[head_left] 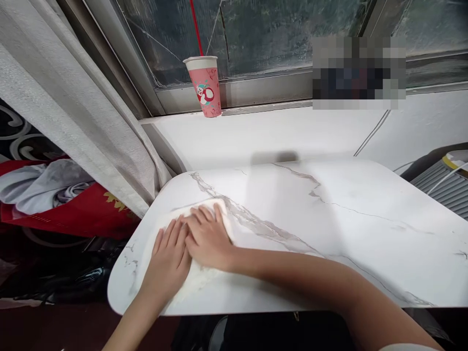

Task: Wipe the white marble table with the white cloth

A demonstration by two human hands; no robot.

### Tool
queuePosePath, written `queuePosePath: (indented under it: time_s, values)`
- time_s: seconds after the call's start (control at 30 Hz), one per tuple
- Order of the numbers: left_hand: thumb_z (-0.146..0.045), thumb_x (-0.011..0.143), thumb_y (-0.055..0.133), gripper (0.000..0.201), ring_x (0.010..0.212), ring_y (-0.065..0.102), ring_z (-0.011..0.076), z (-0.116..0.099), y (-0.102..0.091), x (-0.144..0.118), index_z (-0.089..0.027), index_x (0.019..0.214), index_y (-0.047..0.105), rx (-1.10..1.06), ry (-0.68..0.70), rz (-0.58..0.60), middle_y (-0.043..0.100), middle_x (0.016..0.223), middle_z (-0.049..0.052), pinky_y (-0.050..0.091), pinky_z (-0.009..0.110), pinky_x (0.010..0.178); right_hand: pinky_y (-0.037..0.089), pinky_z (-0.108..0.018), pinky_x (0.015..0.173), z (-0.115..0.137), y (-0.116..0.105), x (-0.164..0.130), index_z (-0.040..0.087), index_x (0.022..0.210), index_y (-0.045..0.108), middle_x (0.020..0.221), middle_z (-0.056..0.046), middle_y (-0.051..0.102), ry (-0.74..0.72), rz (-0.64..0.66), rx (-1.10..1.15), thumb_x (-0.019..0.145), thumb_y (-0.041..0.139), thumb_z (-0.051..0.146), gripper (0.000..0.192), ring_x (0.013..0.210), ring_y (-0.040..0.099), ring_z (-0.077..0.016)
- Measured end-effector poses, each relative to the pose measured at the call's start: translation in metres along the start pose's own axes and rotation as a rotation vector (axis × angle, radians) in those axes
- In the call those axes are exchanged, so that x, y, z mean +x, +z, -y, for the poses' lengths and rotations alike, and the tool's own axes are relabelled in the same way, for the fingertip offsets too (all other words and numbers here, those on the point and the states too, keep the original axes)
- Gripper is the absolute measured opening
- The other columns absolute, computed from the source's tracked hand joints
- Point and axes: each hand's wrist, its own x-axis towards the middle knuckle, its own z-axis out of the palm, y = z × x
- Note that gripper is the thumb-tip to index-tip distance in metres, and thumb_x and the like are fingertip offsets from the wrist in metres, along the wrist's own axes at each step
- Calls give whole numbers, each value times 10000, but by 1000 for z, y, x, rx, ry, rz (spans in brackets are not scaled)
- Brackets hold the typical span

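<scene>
We take this for a lived-in room of a home, not a workplace. A small desk [329,229] with a white marble-look top and rounded corners stands pushed up against a white wall under a window [241,34]. The window's metal frame is worn and its glass is grimy and streaked. On the sill [256,109] sits 1 pink takeaway cup [204,85] with a cartoon print and a red straw. A pale grey curtain [73,107] hangs at the left, and beside it crumpled grey clothing [40,187] lies heaped on a red cloth [84,214] with gold print. A white cable [373,132] runs down the wall at the right.
</scene>
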Motion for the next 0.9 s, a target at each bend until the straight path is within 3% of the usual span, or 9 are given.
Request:
queuePosePath:
  time_s: [0.07, 0.17, 0.3, 0.43, 0.57, 0.73, 0.9]
  values:
    - [-260, 972, 235, 613, 1451, 316, 275, 10, -6, -29, -218, 1573, 125, -11, 54, -42, 338, 1580, 89, 253, 504, 1185, 17, -535, 1222, 16, 7, -13, 244, 1315, 556, 1459, -84, 487, 8, 28, 131, 919, 479, 232, 404, 1440, 300, -230]
    - [-269, 971, 254, 633, 1454, 313, 264, 32, -14, -55, -305, 1573, 62, -85, 77, -13, 273, 1611, 33, 237, 511, 1195, -16, -528, 1220, 36, 17, -22, 304, 1275, 583, 1484, -56, 462, 49, 54, 307, 885, 530, 214, 404, 1473, 240, -204]
    - [-308, 961, 280, 636, 1438, 351, 248, 71, -17, -53, -441, 1547, 71, -210, 42, 99, 306, 1591, -60, 278, 504, 1186, -62, -524, 1214, 53, 32, -15, 320, 1187, 623, 1453, -23, 497, 129, 28, 487, 859, 526, 157, 379, 1473, 242, -182]
    - [-353, 958, 305, 631, 1423, 377, 235, 102, -17, -17, -500, 1525, 68, -275, -5, 203, 317, 1579, -102, 336, 490, 1152, -71, -524, 1214, 55, 45, 10, 283, 1113, 629, 1403, -22, 539, 174, -36, 539, 820, 530, 135, 342, 1459, 270, -190]
    - [-377, 969, 263, 567, 1399, 406, 234, 112, -8, 35, -396, 1535, 228, -325, 20, 217, 408, 1545, -27, 315, 469, 1161, -46, -530, 1212, 41, 51, 47, 257, 1097, 616, 1433, -50, 513, 228, -118, 497, 814, 517, 132, 325, 1453, 280, -198]
    - [-412, 942, 260, 529, 1324, 467, 258, 110, 11, 103, -255, 1396, 481, -374, 47, 145, 516, 1455, 48, 318, 478, 1148, -26, -508, 1210, 2, 49, 99, 237, 1027, 614, 1283, -31, 624, 257, -258, 443, 801, 486, 83, 302, 1389, 377, -186]
    - [-399, 853, 330, 547, 1307, 471, 290, 114, 31, 158, -168, 1302, 540, -408, -12, 114, 555, 1400, 104, 324, 484, 1134, -11, -478, 1209, -42, 41, 140, 232, 899, 627, 1119, 18, 702, 158, -305, 486, 803, 433, 31, 295, 1175, 580, -149]
